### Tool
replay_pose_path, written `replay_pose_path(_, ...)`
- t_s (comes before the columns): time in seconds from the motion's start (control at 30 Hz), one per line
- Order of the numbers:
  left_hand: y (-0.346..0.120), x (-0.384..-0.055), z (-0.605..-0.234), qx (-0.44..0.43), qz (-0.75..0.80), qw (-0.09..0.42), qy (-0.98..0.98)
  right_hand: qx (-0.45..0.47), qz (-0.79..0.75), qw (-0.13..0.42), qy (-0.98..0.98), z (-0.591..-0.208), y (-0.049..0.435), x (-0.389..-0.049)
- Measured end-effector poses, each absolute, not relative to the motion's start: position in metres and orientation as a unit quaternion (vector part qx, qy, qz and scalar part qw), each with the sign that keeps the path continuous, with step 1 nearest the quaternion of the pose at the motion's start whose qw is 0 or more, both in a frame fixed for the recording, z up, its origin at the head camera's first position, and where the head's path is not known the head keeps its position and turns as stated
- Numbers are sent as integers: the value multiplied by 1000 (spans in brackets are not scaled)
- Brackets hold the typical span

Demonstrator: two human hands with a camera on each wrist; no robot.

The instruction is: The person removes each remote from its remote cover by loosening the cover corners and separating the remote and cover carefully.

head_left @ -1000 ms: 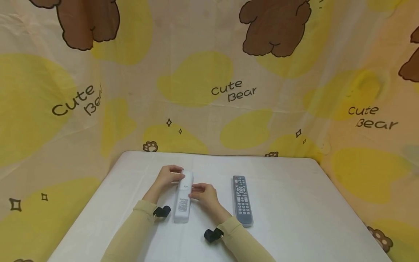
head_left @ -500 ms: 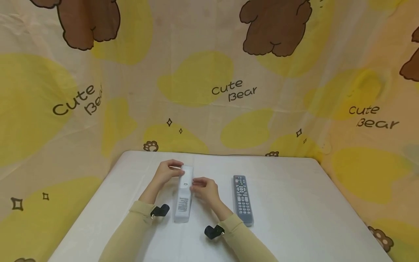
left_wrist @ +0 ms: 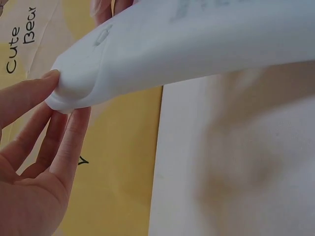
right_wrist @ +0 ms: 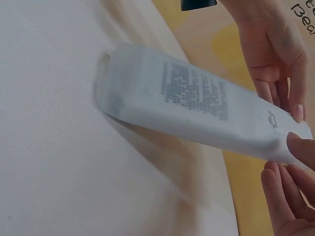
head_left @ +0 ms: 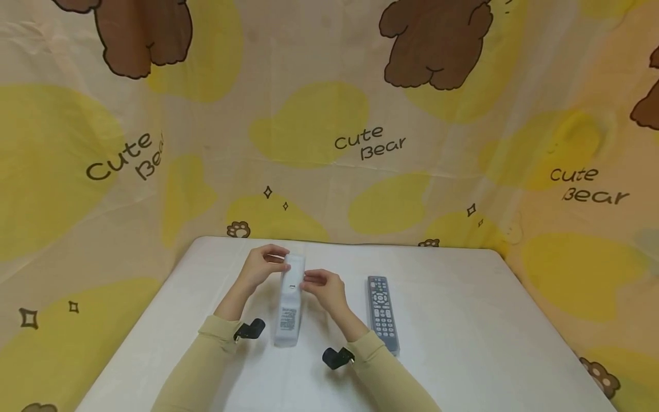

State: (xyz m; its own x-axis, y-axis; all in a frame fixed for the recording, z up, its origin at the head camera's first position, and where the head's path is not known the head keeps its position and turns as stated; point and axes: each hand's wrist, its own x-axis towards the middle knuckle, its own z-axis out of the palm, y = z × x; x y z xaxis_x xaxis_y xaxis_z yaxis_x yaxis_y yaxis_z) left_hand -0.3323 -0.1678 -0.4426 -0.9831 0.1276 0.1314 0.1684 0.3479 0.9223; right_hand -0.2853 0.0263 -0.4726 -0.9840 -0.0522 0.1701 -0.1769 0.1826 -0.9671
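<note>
A white remote control (head_left: 290,300) in a translucent sleeve is back side up, with printed text and a battery cover facing me. It tilts, the far end raised and the near end down at the table. My left hand (head_left: 259,267) pinches the far end, thumb on top and fingers underneath, as the left wrist view shows. On the right edge, near the battery cover, my right hand (head_left: 327,292) pinches it between thumb (right_wrist: 298,145) and fingers. The button side is hidden. A grey remote control (head_left: 383,315) lies buttons up to the right of my right hand.
The white table (head_left: 463,320) has a patterned bear-print curtain (head_left: 309,189) behind it and along both sides. My right sleeve (head_left: 386,366) overlaps the grey remote's lower left edge in the head view. A small black camera sits at each wrist.
Both hands have moved up and away from me, raising the far end of the white remote. Its near end stays almost in place. The grey remote has not moved.
</note>
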Motion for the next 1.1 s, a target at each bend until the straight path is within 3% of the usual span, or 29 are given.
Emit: replay_pose_path(1.1, -168, -292, -411, -136, -566, 32, -812, 120, 597, 89, -788, -430, 33, -287)
